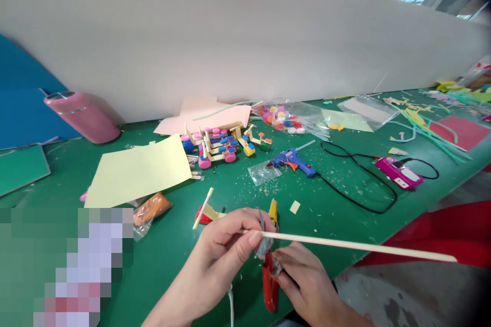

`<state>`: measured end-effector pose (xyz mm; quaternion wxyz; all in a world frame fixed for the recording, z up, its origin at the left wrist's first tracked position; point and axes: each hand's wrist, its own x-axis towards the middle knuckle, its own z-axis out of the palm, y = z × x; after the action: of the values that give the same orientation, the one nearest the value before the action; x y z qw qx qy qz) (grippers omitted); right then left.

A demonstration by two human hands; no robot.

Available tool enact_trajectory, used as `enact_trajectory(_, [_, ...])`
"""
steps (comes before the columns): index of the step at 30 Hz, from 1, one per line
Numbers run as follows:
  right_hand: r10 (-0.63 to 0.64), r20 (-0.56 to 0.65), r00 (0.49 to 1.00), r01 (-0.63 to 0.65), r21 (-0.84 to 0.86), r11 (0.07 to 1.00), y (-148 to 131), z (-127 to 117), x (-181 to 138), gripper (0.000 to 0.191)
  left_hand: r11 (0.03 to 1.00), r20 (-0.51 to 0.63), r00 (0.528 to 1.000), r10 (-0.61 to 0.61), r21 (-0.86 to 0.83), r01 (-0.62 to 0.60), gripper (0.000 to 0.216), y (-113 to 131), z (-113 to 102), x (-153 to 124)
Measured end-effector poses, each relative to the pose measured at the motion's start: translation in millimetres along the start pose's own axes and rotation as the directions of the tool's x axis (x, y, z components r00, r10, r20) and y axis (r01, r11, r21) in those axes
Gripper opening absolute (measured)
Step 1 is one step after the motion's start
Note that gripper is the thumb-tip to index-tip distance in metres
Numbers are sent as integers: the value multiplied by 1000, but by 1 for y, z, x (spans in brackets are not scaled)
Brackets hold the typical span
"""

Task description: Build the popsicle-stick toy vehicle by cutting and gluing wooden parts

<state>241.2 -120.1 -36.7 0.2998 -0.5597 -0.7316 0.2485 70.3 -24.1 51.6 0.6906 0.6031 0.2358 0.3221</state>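
Between thumb and fingers, my left hand (pixel 226 260) pinches a long pale wooden stick (pixel 356 246), which reaches far out to the right. My right hand (pixel 307 283) is closed around red-handled pliers (pixel 268 281). Their grey jaws are at the stick, right by my left fingertips; whether they bite into it I cannot tell. A yellow piece (pixel 273 210) shows just behind the left fingers. Beyond my left hand lies a small red piece with pale sticks (pixel 205 214), partly hidden. A little pale square (pixel 295 207) rests nearby.
Several small stick-and-cap assemblies (pixel 218 148) stand mid-table beside a yellow sheet (pixel 140 171). A blue glue gun (pixel 291 160) trails a black cable to a magenta power block (pixel 399 172). A pink bottle (pixel 82 116) leans near the white partition (pixel 230 36).
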Motion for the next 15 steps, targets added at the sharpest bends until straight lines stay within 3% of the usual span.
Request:
enact_trajectory(4, [49, 26, 998, -48, -35, 998, 3, -7, -9, 34, 1000, 16, 1000, 13, -23, -13, 17, -3, -1, -3])
enact_trajectory(8, [126, -154, 980, -131, -17, 991, -1, -8, -11, 72, 998, 20, 999, 35, -53, -34, 16, -1, 0, -1])
enact_trajectory(12, [212, -186, 960, -198, 91, 976, -7, 14, 6, 89, 998, 29, 999, 32, -46, -31, 16, 2, 5, 1])
enact_trajectory(15, [247, -263, 933, -212, 157, 965, -4, 33, 18, 84, 998, 17, 1000, 25, -61, -24, 17, 3, 9, 1])
